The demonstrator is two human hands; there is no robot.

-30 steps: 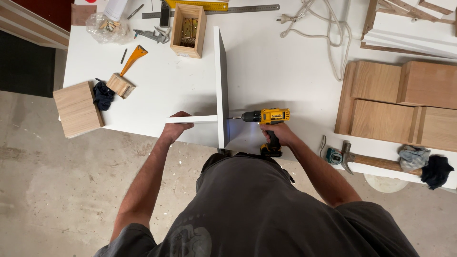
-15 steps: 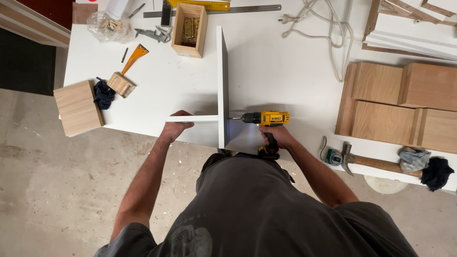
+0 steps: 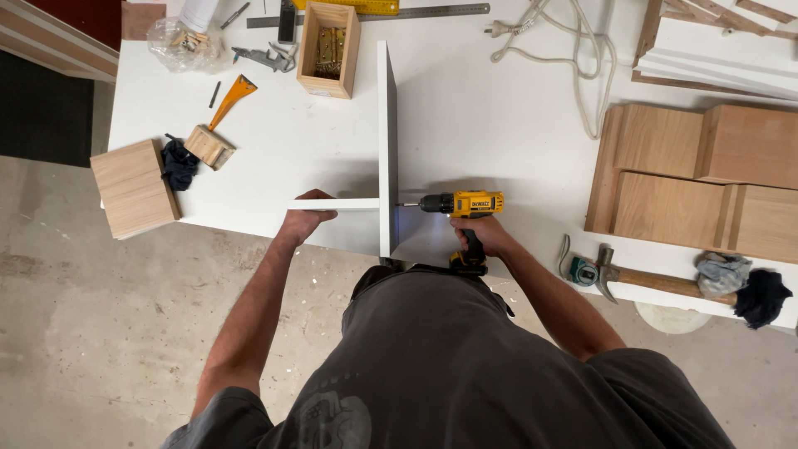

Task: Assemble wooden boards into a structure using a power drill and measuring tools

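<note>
A tall white panel stands on edge on the white table. A shorter white board butts against its left face. My left hand grips that shorter board near the table's front edge. My right hand holds a yellow and black cordless drill by its handle. The drill lies level, its bit touching the right face of the tall panel, and its work light glows on the panel.
Oak boxes lie at the right, with a hammer, a tape measure and rags below them. At the left are a wooden block, a scraper, a small hinge box and a white cord.
</note>
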